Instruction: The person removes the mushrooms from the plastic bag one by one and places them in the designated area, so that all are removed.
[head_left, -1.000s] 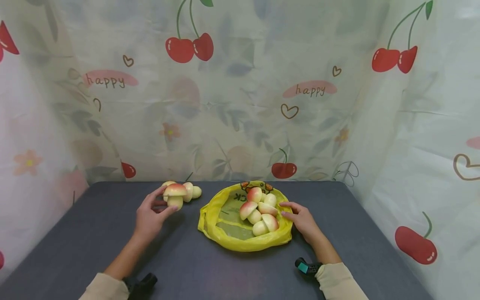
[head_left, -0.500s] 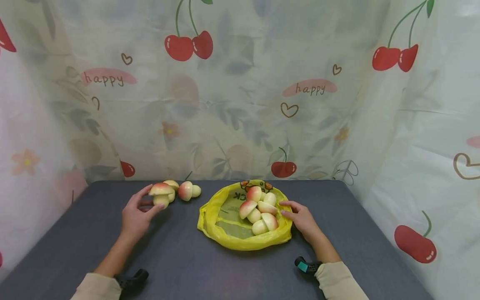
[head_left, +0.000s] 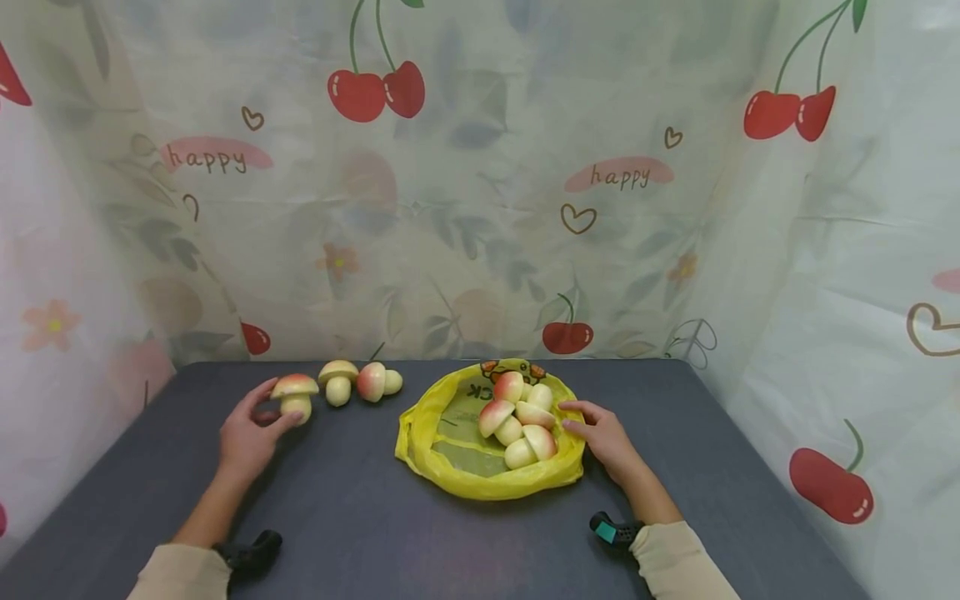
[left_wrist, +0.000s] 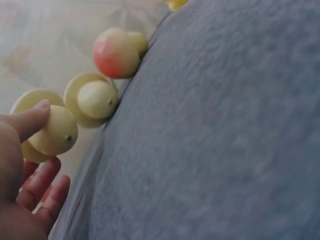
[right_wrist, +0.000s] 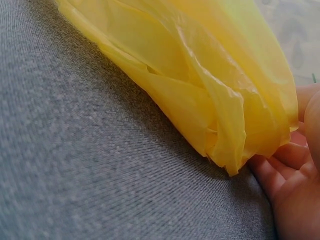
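Observation:
At the left of the table my left hand (head_left: 247, 437) pinches a toy mushroom (head_left: 296, 396) by its side, thumb across the pale stem. Its reddish cap faces up. In the left wrist view the stem's underside shows a small dark spot, and the other fingers are partly behind the mushroom. Right of it are two more toy mushrooms, one upright with a pale cap (head_left: 338, 383) and one lying with a pink-red cap (head_left: 372, 382). My right hand (head_left: 611, 442) grips the right rim of a yellow plastic bag (head_left: 480, 487), its opening rolled wide around several toy mushrooms (head_left: 536, 442).
The dark grey table (head_left: 450, 550) runs back to a hanging curtain (head_left: 465, 208) printed with cherries and "happy". More of that curtain stands at both sides. Black bands (head_left: 251, 550) are worn at both wrists over light sleeves.
My left hand has carried its mushroom leftward, away from the two others, and the pale-capped one has come fully into view. The right hand and bag have stayed in place.

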